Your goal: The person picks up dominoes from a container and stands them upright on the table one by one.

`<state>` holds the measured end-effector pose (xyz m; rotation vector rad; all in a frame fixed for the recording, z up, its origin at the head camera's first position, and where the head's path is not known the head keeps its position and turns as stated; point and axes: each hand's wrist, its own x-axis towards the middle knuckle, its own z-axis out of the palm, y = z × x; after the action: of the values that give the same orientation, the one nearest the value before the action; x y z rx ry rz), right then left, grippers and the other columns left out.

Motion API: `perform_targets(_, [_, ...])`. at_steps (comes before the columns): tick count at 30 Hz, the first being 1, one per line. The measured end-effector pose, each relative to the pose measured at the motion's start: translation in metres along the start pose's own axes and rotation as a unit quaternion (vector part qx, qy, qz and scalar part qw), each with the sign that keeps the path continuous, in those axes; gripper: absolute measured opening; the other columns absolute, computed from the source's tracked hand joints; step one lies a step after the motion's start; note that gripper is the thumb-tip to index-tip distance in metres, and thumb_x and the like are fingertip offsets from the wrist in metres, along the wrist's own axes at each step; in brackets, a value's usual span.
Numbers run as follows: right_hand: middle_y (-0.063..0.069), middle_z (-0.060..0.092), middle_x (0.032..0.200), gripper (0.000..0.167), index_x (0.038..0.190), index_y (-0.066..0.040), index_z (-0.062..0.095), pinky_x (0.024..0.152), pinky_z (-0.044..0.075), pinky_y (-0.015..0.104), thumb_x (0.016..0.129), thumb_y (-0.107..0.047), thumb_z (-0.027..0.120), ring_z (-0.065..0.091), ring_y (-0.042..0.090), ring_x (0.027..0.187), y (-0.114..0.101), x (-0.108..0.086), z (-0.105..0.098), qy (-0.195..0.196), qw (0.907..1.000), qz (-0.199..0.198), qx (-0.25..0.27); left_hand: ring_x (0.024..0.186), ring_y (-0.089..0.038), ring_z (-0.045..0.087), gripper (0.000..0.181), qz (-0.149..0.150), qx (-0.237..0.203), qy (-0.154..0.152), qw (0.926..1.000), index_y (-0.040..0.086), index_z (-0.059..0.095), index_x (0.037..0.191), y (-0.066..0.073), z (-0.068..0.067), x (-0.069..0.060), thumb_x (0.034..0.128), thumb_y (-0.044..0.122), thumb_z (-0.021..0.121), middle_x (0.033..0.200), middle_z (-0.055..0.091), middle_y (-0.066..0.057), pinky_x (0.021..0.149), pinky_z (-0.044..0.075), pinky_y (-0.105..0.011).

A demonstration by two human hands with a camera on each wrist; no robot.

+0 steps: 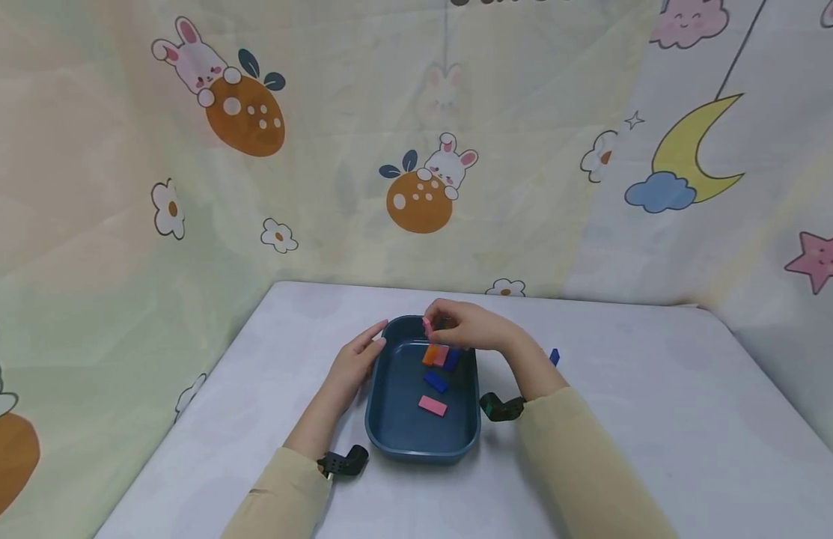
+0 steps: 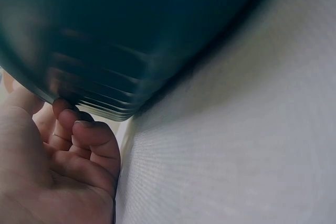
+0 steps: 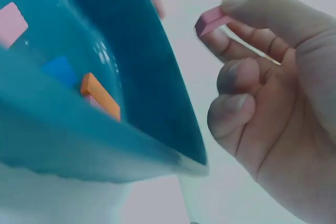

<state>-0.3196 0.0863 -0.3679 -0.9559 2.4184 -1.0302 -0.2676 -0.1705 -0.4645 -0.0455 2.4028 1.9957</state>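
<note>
A dark blue tray [image 1: 423, 449] stands on the table with small blocks in it. At its far left side, my left hand [image 1: 352, 367] holds the rim, the curled fingers [image 2: 100, 137] against the outer wall. My right hand [image 1: 473, 326] pinches a pink block [image 3: 214, 19] between thumb and index finger over the tray's far end. Beneath it, an orange block [image 1: 430, 354], a pink block [image 1: 441, 355] and a blue block [image 1: 452, 359] lie side by side. Nearer to me in the tray are another blue block [image 1: 435, 382] and another pink block [image 1: 432, 406].
Outside the tray, a blue block [image 1: 554, 356] is on the white table [image 1: 632, 389], just right of my right forearm and partly hidden by it. A printed cloth [image 1: 335, 195] hangs behind the table and at both sides.
</note>
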Motion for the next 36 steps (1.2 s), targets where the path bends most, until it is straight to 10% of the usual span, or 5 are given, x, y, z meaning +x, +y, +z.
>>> perform_targets(28, [0.012,0.059,0.108,0.02,0.115,-0.02,0.054,0.059,0.047,0.032,0.097,-0.025,0.063,0.051,0.027,0.069,0.054,-0.1,-0.058,0.129,0.989,0.065,0.03,0.076,-0.02,0.051,0.04,-0.012,0.0,0.0,0.9999,0.044,0.054,0.136,-0.001,0.0,0.001,0.0968,0.047,0.058,0.087,0.056,-0.006,0.067,0.044,-0.029])
perform_targets(36, [0.01,0.061,0.108,0.023,0.118,-0.018,0.053,0.06,0.046,0.031,0.098,-0.027,0.061,0.051,0.024,0.066,0.079,-0.132,-0.067,0.162,0.9822,0.094,0.012,0.1,-0.021,0.061,0.04,-0.007,0.002,-0.001,1.0,0.048,0.055,0.134,-0.003,0.0,0.001,0.0947,0.052,0.059,0.113,0.067,-0.004,0.083,0.051,-0.03])
